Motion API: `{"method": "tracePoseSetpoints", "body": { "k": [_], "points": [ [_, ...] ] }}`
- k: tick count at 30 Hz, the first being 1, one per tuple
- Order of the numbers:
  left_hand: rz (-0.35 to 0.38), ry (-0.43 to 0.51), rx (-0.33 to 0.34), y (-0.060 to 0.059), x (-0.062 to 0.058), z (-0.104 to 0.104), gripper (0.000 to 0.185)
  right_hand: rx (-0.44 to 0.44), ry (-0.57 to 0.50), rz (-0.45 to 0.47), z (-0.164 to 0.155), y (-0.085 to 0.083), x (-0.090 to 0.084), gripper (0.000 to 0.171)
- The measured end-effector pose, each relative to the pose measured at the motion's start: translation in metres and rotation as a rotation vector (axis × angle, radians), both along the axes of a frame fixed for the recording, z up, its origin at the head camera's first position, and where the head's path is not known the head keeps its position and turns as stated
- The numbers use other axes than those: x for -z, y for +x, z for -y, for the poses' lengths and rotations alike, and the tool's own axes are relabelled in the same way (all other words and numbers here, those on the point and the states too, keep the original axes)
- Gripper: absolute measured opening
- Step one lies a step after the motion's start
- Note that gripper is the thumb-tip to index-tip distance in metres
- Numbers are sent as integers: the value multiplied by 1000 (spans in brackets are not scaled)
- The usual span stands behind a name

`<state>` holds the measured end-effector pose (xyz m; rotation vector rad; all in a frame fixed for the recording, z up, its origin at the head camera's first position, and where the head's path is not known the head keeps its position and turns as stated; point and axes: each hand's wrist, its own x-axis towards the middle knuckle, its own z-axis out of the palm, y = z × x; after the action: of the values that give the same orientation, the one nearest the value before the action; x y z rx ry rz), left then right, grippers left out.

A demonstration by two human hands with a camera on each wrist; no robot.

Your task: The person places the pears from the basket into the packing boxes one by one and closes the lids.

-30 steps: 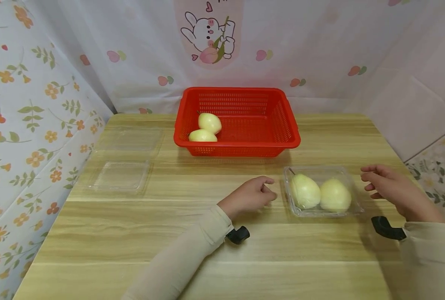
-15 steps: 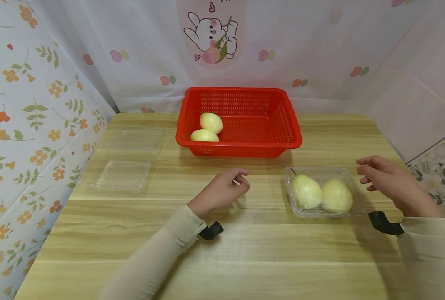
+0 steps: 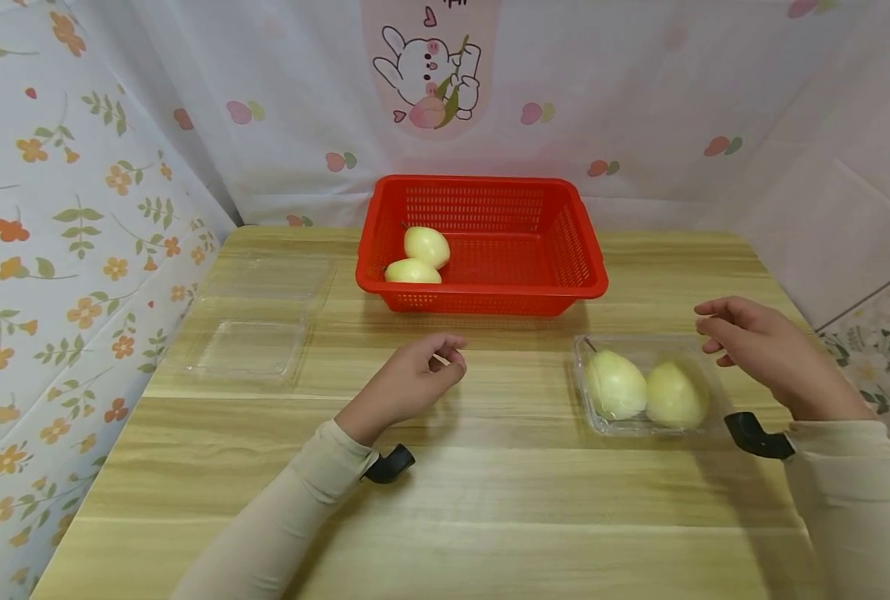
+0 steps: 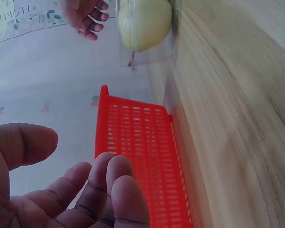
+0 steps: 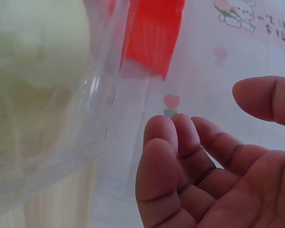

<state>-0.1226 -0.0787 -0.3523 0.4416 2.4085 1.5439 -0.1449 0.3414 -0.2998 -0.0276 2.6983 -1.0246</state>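
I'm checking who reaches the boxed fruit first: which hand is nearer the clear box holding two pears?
Right. The right hand hovers at the right edge of the clear box, holding nothing. The left hand sits well to its left over the table, also holding nothing.

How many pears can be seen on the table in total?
4. Two pears lie in the red basket; two more sit in the clear tray near the right hand. None seems hidden.

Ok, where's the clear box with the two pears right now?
In the head view the clear box sits on the table's right side, in front of the red basket and just left of the right hand, which hovers beside it.
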Motion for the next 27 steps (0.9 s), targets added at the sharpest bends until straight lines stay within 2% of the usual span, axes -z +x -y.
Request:
{"method": "tracePoseSetpoints", "body": {
  "k": [8,18,27],
  "points": [
    [-97,-5,31,2,6,3,31,-6,40,-52,14,-4,-2,58],
    [-240,-114,68,10,8,6,30,-52,47,-149,30,-17,-1,45],
    [-391,-248,157,13,12,5,31,-51,73,-139,47,-29,-2,47]
  ]
}}
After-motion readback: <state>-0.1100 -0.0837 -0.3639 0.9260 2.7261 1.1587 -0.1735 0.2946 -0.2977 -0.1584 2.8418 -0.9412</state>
